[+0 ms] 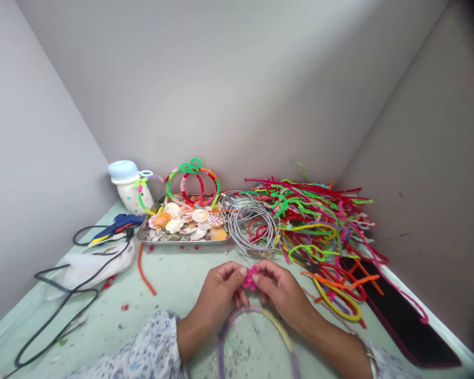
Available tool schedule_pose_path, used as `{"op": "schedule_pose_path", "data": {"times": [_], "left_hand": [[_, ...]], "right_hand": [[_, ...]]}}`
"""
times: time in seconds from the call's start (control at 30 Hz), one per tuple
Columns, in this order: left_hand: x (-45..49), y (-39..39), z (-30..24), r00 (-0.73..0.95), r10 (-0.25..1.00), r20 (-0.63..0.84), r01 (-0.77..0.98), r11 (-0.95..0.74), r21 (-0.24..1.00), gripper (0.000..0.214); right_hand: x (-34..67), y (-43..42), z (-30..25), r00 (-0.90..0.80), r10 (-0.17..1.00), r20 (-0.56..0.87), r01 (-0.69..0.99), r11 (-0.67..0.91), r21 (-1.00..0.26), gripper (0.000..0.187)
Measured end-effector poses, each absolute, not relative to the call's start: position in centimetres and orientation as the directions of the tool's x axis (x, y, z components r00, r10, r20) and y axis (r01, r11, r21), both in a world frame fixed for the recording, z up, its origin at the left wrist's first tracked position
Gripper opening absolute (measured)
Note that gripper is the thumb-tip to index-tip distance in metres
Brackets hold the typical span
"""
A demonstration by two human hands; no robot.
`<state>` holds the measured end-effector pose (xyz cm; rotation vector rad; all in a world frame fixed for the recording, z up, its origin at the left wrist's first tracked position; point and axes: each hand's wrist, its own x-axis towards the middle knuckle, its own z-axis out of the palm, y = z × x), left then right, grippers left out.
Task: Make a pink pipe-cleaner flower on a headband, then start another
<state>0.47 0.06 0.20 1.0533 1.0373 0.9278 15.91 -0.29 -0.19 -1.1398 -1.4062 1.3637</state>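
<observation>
A fuzzy hoop (240, 311), wrapped in bands of purple, pale pink and cream, arches at the near edge of the view, its top just beside the fingers. Right beyond it, over the middle of the desk (169, 279), is the pink looped piece (251, 279), grasped from both sides: the left hand (221, 289) and the right hand (280, 287) each pinch it between thumb and fingers. To shape it well, I would keep one pinch firm as an anchor and let the other do the bending, turning the loops a little at a time so they stay even; too hard a squeeze would likely flatten the soft pile, and a sharp kink in a wire core, if it has one, would be hard to smooth out. The piece looks small, velvety and petal-like. Past the hands, a straight orange stem (142, 271) lies to the left, near a thin, crumpled plastic bag (106, 266); a smooth black strip (411, 321) lies to the right. Farther on, a shiny metal tray (189, 242) bears ridged, fan-shaped shells (174, 226), beside springy grey wire rings (231, 226) and a bristling, tangled heap of fuzzy stems (319, 210). At the back stand brightly wrapped hoops (217, 185) and a rounded white bottle (134, 196) with a pale blue lid, before a plain grey wall (221, 95).
</observation>
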Motion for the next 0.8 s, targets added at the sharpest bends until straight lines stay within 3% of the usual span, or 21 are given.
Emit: {"op": "schedule_pose_path", "data": {"times": [0.3,0.5,0.8], "left_hand": [[0.64,0.24,-0.13,0.236,0.951,-0.198,-0.134,0.234,0.963,0.023],[0.58,0.34,-0.45,0.243,0.948,-0.204,-0.067,0.227,0.972,0.014],[0.59,0.27,-0.5,0.249,0.936,-0.25,0.027,0.251,0.968,0.009]], "right_hand": [[16.0,-0.16,-0.35,-0.193,0.979,-0.068,0.025,-0.065,-0.998,0.017],[15.9,-0.32,0.26,-0.177,0.983,-0.052,0.007,-0.052,-0.999,0.019],[15.95,-0.02,-0.52,-0.174,0.984,-0.026,0.115,-0.006,-0.993,0.012]]}}
